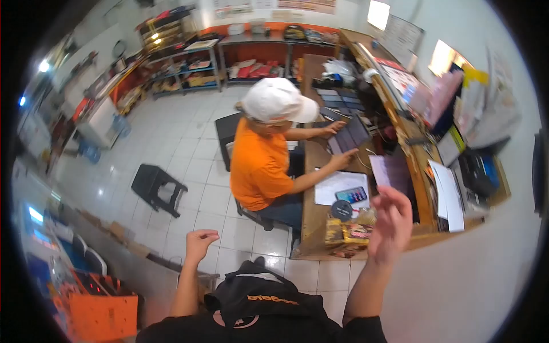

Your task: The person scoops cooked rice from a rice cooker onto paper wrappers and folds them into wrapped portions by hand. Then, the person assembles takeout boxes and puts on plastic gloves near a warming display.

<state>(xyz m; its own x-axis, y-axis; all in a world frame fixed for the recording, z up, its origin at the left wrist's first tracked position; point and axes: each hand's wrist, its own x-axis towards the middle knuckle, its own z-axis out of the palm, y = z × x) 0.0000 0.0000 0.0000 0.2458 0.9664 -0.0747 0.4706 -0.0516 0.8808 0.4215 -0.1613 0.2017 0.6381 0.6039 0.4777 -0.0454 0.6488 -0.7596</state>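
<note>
My left hand [200, 244] is raised over the tiled floor, its fingers bent and pressed together; whether anything small is between them cannot be made out. Higher on the right, my right hand [391, 223] is held up near the desk's corner, fingers partly curled and apart, holding nothing. Just left of it are a yellow package [355, 230], a round black object [342, 210] and a phone [350, 195] with a lit screen on white paper [327, 186]. A printed sheet [391, 170] stands behind my right hand.
A person in an orange shirt [258, 166] and white cap sits at the wooden desk [311, 228], holding a dark tablet-like object [350, 135]. A black stool [159, 187] stands on the floor at left. Orange boxes [104, 314] are at lower left, shelves [197, 73] at the back.
</note>
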